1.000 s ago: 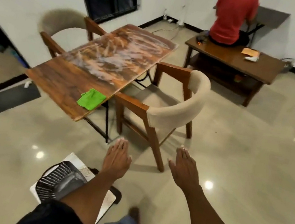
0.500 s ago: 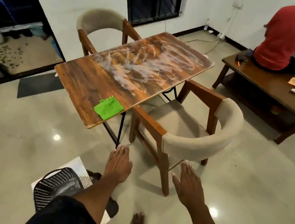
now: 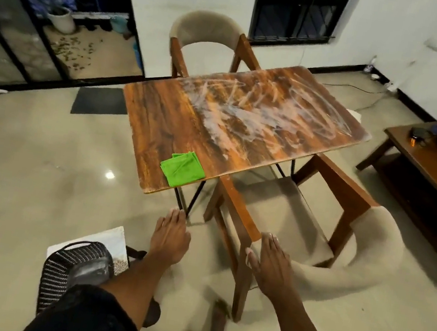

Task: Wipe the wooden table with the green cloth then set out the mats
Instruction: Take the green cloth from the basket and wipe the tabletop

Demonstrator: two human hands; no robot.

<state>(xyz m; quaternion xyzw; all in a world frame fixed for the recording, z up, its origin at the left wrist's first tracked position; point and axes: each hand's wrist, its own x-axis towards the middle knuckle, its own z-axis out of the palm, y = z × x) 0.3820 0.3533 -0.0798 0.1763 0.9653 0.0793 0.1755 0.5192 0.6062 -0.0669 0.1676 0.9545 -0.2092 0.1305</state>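
White walls, a barred window (image 3: 297,9), glossy beige floor (image 3: 24,161) (ceiling lights reflected), two padded chairs.

I count one wooden table (image 3: 162,115), one green cloth (image 3: 183,169) at its near corner, two armchairs (image 3: 283,219) (image 3: 205,30), one coffee table (image 3: 425,168).

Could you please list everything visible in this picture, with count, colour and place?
wooden table: one, brown with white smears, centre.
green cloth: one, folded, at the table's near corner.
chairs: two, wood and beige, one behind and one right of the table.
low table: one, dark brown, right.
woven mats: dark stack on the floor, lower left; count unclear.
floor mat: one, grey, by the glass door.
left hand: open, empty.
right hand: open, empty.
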